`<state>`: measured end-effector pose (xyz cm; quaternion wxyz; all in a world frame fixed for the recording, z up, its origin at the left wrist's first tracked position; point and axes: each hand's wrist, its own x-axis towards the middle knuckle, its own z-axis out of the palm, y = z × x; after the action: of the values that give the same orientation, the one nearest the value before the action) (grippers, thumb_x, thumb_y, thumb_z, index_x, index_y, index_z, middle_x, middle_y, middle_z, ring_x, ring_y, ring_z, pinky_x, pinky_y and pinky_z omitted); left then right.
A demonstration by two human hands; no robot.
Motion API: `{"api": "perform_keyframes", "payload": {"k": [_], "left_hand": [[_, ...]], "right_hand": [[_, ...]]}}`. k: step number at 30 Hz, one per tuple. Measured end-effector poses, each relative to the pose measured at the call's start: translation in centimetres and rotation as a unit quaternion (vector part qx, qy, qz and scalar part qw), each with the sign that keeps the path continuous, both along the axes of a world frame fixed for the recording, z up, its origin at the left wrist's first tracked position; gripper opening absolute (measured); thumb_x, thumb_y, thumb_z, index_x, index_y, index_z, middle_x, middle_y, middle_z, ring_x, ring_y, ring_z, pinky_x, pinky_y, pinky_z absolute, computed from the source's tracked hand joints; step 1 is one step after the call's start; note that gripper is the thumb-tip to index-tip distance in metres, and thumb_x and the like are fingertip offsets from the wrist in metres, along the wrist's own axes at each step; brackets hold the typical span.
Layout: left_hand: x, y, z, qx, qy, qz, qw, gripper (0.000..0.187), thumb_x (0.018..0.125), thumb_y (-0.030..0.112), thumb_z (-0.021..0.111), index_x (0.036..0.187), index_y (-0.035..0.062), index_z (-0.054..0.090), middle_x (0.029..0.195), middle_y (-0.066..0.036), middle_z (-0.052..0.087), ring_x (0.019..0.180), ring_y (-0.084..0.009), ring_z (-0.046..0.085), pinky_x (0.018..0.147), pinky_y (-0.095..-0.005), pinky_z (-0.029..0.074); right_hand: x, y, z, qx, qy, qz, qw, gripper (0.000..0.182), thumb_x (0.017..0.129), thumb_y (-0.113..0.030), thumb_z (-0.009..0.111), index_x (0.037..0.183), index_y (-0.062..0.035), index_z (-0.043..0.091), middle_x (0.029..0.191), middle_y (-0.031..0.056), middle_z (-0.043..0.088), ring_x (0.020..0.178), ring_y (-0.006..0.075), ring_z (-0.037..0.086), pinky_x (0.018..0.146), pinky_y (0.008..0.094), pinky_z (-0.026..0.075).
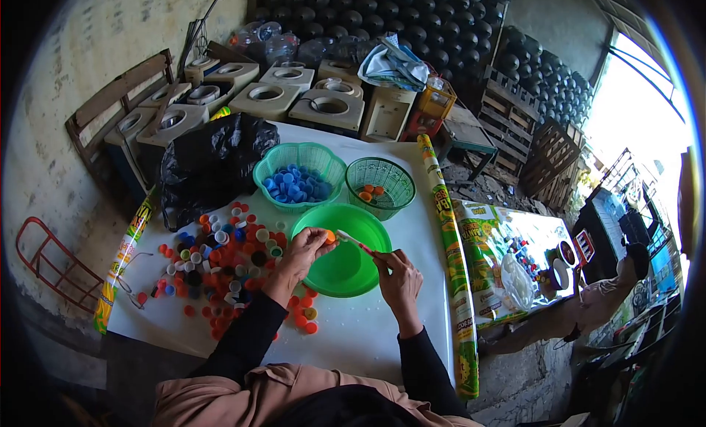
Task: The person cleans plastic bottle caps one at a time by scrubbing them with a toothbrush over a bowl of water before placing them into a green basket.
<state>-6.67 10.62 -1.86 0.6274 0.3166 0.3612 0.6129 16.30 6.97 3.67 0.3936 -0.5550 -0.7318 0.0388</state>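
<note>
My left hand (300, 252) pinches an orange bottle cap (330, 236) over the left side of a bright green basin (373, 225). In my right hand (399, 280) is a toothbrush (356, 242) with a white head and a red-and-white handle. Its head points left, right at the cap. Behind the basin stand a light green basket (262, 167) full of blue caps (298, 184) and a darker green basket (404, 178) with a few orange caps (373, 189) in it. Loose caps (213, 272), mostly red and orange, spread across the table to the left.
A black plastic bag (209, 158) lies at the table's back left. Rolled printed sheeting (450, 265) edges the right side of the white table (419, 331). To the right, a person (588, 305) is at another table (478, 239). Dispenser casings (261, 100) stand behind.
</note>
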Motion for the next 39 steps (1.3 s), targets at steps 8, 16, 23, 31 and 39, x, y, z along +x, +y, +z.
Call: {"api": "perform_keyframes", "payload": {"k": [8, 16, 23, 31, 39], "left_hand": [[-0.8, 0.6, 0.1, 0.129, 0.264, 0.050, 0.954, 0.023, 0.096, 0.005, 0.067, 0.115, -0.0052, 0.059, 0.106, -0.011, 0.068, 0.096, -0.0159, 0.068, 0.084, -0.0265, 0.057], [-1.5, 1.3, -1.1, 0.121, 0.332, 0.028, 0.935, 0.025, 0.097, 0.006, 0.065, 0.117, -0.0061, 0.059, 0.108, -0.014, 0.069, 0.095, -0.0164, 0.070, 0.082, -0.0277, 0.058], [-1.2, 0.5, 0.7, 0.089, 0.259, 0.006, 0.962, 0.028, 0.102, 0.005, 0.056, 0.127, -0.0069, 0.055, 0.112, -0.014, 0.066, 0.097, -0.0197, 0.071, 0.086, -0.0278, 0.057], [-1.3, 0.3, 0.8, 0.072, 0.293, -0.014, 0.953, 0.036, 0.096, 0.002, 0.065, 0.127, -0.0114, 0.054, 0.113, -0.016, 0.067, 0.100, -0.0197, 0.072, 0.087, -0.0272, 0.057], [-1.5, 0.5, 0.4, 0.063, 0.270, -0.022, 0.960, 0.029, 0.098, 0.008, 0.064, 0.122, -0.0074, 0.059, 0.112, -0.013, 0.067, 0.100, -0.0197, 0.071, 0.087, -0.0279, 0.057]], "right_hand": [[-0.1, 0.6, -0.8, 0.010, 0.036, -0.006, 0.999, 0.010, 0.088, -0.023, 0.074, 0.096, -0.0166, 0.079, 0.083, 0.0018, 0.068, 0.070, 0.0230, 0.068, 0.060, 0.0353, 0.048], [0.0, 2.1, 0.3, 0.017, -0.008, 0.017, 1.000, 0.011, 0.085, -0.022, 0.075, 0.095, -0.0174, 0.079, 0.084, 0.0005, 0.068, 0.074, 0.0226, 0.066, 0.063, 0.0363, 0.049], [0.1, 3.7, -0.7, -0.007, -0.137, 0.056, 0.989, 0.011, 0.085, -0.016, 0.072, 0.092, -0.0182, 0.080, 0.085, 0.0012, 0.067, 0.075, 0.0248, 0.064, 0.064, 0.0370, 0.051], [-0.7, 1.2, 2.7, -0.025, -0.002, 0.061, 0.998, 0.010, 0.087, -0.018, 0.072, 0.095, -0.0155, 0.078, 0.088, 0.0025, 0.067, 0.075, 0.0252, 0.068, 0.063, 0.0377, 0.050], [-0.6, 1.2, 2.3, -0.055, -0.014, 0.048, 0.997, 0.010, 0.087, -0.016, 0.071, 0.094, -0.0161, 0.078, 0.094, 0.0037, 0.068, 0.081, 0.0281, 0.069, 0.064, 0.0398, 0.052]]}}
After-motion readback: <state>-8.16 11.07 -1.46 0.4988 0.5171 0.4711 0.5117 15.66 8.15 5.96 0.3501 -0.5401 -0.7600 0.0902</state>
